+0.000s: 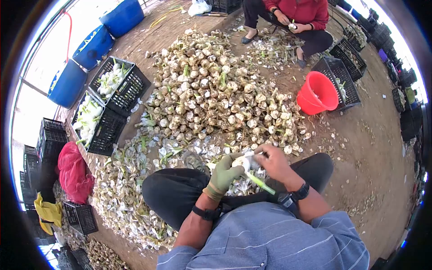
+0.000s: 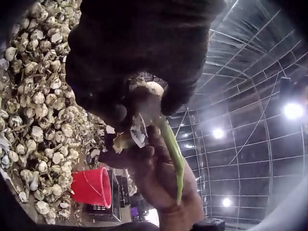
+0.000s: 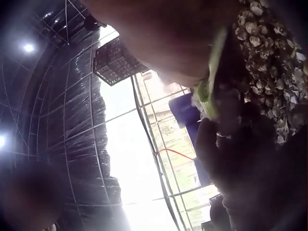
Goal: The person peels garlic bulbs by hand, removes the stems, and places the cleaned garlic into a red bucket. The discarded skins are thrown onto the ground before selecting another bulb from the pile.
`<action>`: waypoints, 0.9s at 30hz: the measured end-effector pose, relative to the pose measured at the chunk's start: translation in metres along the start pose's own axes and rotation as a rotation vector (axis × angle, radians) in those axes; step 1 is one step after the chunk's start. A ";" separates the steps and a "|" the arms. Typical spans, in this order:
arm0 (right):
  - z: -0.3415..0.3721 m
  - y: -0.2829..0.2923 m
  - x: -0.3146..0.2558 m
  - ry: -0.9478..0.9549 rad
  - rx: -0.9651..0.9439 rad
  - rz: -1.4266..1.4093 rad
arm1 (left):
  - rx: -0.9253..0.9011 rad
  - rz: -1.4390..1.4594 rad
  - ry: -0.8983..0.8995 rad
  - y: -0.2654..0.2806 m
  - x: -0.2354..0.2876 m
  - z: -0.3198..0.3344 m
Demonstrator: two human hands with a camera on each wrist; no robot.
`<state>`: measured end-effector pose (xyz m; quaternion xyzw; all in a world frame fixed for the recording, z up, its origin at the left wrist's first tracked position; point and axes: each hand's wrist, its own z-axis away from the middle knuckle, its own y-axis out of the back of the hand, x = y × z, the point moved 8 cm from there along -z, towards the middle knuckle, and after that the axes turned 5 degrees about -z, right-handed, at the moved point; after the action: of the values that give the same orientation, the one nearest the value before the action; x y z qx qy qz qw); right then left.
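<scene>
A garlic bulb [image 1: 243,163] with a green stem [image 1: 261,183] is held between both hands above the lap. The gloved left hand [image 1: 225,175] grips the bulb from the left, fingers curled round it. On its other side the bare right hand [image 1: 273,163] has thumb and fingers pinched at the white skin. In the left wrist view the stem [image 2: 175,154] hangs across the right palm, and a loose flap of papery skin [image 2: 138,131] shows by the fingers. The right wrist view shows the stem [image 3: 214,67] between the two dark, blurred hands.
A large heap of garlic [image 1: 216,90] lies ahead, with peeled skins [image 1: 130,198] around the legs. A red bucket [image 1: 317,93] stands at the right, crates of cleaned garlic [image 1: 118,85] and blue barrels [image 1: 67,84] at the left. Another person [image 1: 306,13] squats beyond the heap.
</scene>
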<state>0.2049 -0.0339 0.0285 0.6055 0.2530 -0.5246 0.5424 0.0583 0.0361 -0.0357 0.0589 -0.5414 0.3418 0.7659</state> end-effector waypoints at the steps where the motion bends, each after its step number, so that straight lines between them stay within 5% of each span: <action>1: -0.001 0.005 0.014 0.000 0.054 -0.031 | -0.053 0.062 -0.014 -0.004 -0.002 0.000; 3: 0.002 0.018 0.021 0.042 0.202 -0.082 | -0.139 0.112 -0.027 -0.009 0.000 0.001; 6: 0.006 0.052 0.050 -0.152 0.432 -0.318 | -0.088 0.141 -0.076 -0.007 0.012 0.007; 7: 0.003 0.057 0.042 -0.058 0.325 0.014 | -0.132 0.240 0.006 -0.008 0.008 0.008; 10: 0.010 0.015 0.005 0.386 0.053 0.436 | -0.061 0.191 -0.075 -0.005 0.006 0.000; 14: 0.013 0.013 -0.025 0.101 0.031 0.017 | 0.017 0.023 -0.042 -0.003 0.007 0.003; 15: 0.015 0.006 -0.040 0.356 0.041 0.167 | 0.030 -0.036 -0.039 -0.004 0.014 0.006; 19: 0.014 -0.011 -0.049 0.462 0.000 0.299 | 0.044 -0.038 -0.058 0.001 0.006 0.005; 25: 0.013 -0.023 -0.035 0.438 -0.087 0.502 | -0.052 -0.193 0.018 0.004 -0.006 0.004; 27: 0.010 -0.018 -0.028 0.359 -0.084 0.322 | -0.096 -0.139 0.091 0.004 -0.016 0.002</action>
<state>0.1766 -0.0311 0.0484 0.6984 0.2673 -0.3043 0.5900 0.0519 0.0308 -0.0497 0.0439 -0.5167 0.2637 0.8134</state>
